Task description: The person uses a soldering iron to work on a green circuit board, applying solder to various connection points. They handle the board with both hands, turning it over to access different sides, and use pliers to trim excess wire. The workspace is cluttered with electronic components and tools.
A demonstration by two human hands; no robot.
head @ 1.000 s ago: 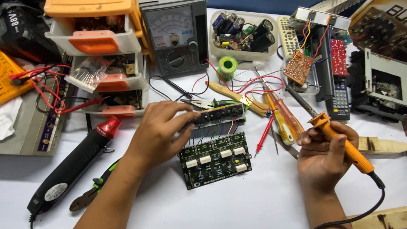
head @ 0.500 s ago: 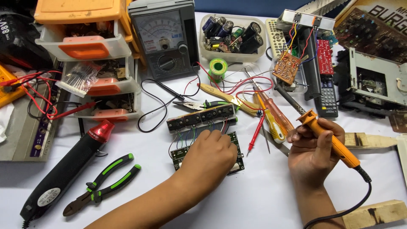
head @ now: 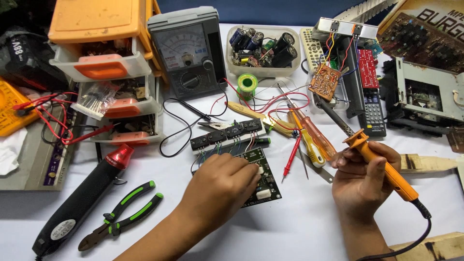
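My left hand (head: 220,186) lies on top of a dark green circuit board (head: 265,181) on the white table, covering most of it. Wires run from the board up to a bar of black transistors (head: 227,136) just behind it. My right hand (head: 363,180) grips an orange soldering iron (head: 382,166) by its handle, tip pointing up and to the left, in the air right of the board. Its black cord trails off to the lower right.
Green-handled pliers (head: 121,216) and a black heat gun (head: 82,200) lie at the lower left. An analog meter (head: 188,50), orange parts drawers (head: 104,63), a tub of capacitors (head: 261,48), a solder spool (head: 248,82), screwdrivers (head: 309,137) and red probe leads crowd the back.
My left hand moved from the transistor bar down onto the green board. The view shifted, bringing the pliers into sight. My right hand kept the soldering iron nearly still.
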